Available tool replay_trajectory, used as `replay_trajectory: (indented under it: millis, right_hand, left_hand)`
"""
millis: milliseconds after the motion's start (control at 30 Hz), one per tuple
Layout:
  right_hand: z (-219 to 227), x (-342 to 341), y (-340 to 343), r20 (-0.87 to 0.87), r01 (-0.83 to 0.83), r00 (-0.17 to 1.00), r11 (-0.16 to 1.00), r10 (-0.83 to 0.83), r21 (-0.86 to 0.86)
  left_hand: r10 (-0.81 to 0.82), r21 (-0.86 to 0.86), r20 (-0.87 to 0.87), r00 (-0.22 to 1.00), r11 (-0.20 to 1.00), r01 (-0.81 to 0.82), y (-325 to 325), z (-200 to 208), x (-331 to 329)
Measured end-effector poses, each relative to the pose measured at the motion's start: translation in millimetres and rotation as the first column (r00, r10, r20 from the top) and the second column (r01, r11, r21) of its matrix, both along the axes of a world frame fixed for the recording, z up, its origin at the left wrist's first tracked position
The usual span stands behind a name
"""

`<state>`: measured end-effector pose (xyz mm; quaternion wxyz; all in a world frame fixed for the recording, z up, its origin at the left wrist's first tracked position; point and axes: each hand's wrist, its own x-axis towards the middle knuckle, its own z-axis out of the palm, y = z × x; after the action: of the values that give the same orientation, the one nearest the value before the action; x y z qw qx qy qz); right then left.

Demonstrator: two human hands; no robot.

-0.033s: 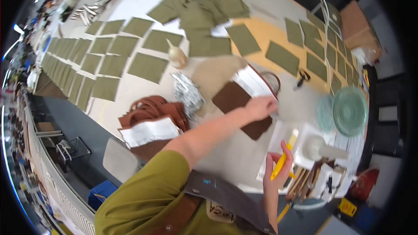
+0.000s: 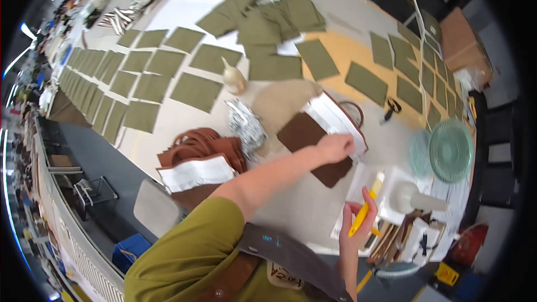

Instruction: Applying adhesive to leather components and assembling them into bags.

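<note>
A brown bag piece (image 2: pixel 302 132) lies on the table, with a white strip (image 2: pixel 330 113) along its far right edge and a brown handle (image 2: pixel 354 113) beyond. My left hand (image 2: pixel 334 148) reaches across to the strip's near right end, its fingers curled together over it; whether they pinch anything is hidden. Lower right, my right hand (image 2: pixel 359 223) grips a yellow-handled brush (image 2: pixel 362 216), pale tip pointing up and away. Left of my forearm sits a stack of brown pieces with handles (image 2: pixel 210 142), the top one also carrying a white strip (image 2: pixel 197 173).
Olive fabric pieces (image 2: pixel 196 91) cover the far and left table. A nozzle bottle (image 2: pixel 235 81), crumpled foil (image 2: pixel 246 127) and black scissors (image 2: pixel 391 109) lie around the work. At right are a green basket (image 2: pixel 450 151), a white container (image 2: pixel 404 197) and piled brown scraps (image 2: pixel 394 240).
The whole view has shifted slightly. My left hand has moved a little toward me at the strip's end. The brush stays in my right hand much as before.
</note>
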<state>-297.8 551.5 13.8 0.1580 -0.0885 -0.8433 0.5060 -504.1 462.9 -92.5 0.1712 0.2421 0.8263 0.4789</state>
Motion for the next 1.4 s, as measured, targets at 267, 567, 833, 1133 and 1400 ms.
replay_trajectory:
  millis: [267,567,833,1133,1400]
  right_hand:
    - [3,1,-10,-0.064,-0.175,0.983,0.985,0.173,-0.012]
    - [22,13,-52,-0.075,-0.237,0.968,0.970,0.241,0.055]
    - [14,36,-77,-0.055,-0.172,0.983,0.984,0.174,0.045]
    - [3,52,-130,-0.103,-0.191,0.974,0.977,0.201,0.097]
    - [-3,55,-153,-0.117,-0.199,0.971,0.977,0.208,0.083]
  left_hand:
    - [0.007,0.151,0.158,0.987,0.988,-0.031,-128,18,121]
    - [0.345,-0.040,0.026,0.938,0.938,-0.344,-259,71,194]
    - [0.707,-0.227,0.033,0.706,0.694,-0.684,-358,71,212]
    - [0.390,-0.059,-0.533,0.751,0.868,-0.492,-352,70,188]
    - [0.362,-0.123,-0.568,0.739,0.851,-0.511,-354,66,166]
